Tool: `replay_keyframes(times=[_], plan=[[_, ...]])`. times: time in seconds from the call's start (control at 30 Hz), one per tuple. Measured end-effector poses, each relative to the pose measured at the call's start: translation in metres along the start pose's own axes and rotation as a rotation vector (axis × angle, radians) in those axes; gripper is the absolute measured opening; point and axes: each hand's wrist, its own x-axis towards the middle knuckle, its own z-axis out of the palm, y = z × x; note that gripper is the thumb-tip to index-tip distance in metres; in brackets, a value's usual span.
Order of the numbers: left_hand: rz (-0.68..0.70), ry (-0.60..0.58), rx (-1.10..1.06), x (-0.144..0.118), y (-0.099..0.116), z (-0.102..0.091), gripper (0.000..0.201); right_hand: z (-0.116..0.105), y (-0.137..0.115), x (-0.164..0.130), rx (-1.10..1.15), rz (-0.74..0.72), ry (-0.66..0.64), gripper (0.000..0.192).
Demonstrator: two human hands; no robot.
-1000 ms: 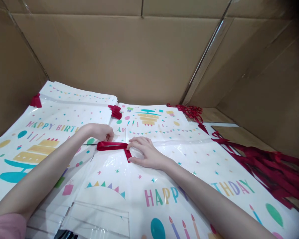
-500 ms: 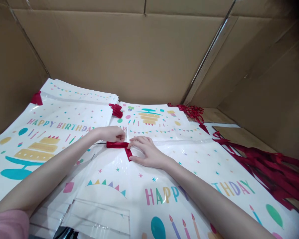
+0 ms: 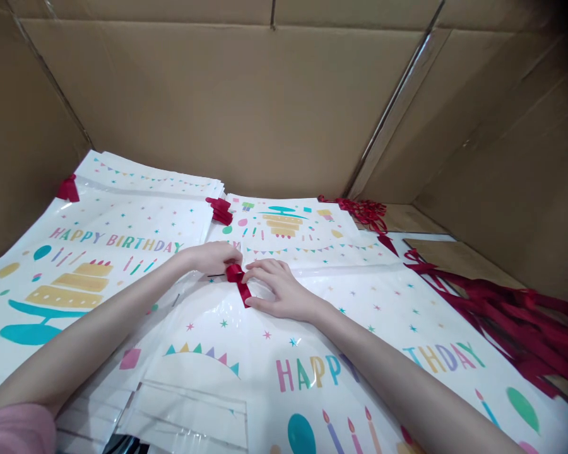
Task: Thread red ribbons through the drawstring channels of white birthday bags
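At the center of the view, a red ribbon (image 3: pixel 235 273) lies looped on a white printed sheet (image 3: pixel 369 296), its short tail slanting down toward the right hand (image 3: pixel 253 289). That hand rests on the sheet with thumb and fingers parted, fingertips touching the ribbon. The left hand (image 3: pixel 235 260) has its fingers curled just above the loop; whether they pinch it cannot be told. A stack of sheets (image 3: pixel 137 205) lies to the left, loose red ribbons (image 3: pixel 511 321) to the right, and a cardboard wall (image 3: pixel 218 107) stands behind.
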Motion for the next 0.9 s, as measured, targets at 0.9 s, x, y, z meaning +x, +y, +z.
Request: replay_keyframes(times=[0.9], plan=[[0.107, 0.031, -0.263, 0.003, -0.012, 0.006, 0.012, 0.001, 0.0, 0.001, 0.062, 0.024, 0.024, 0.036]])
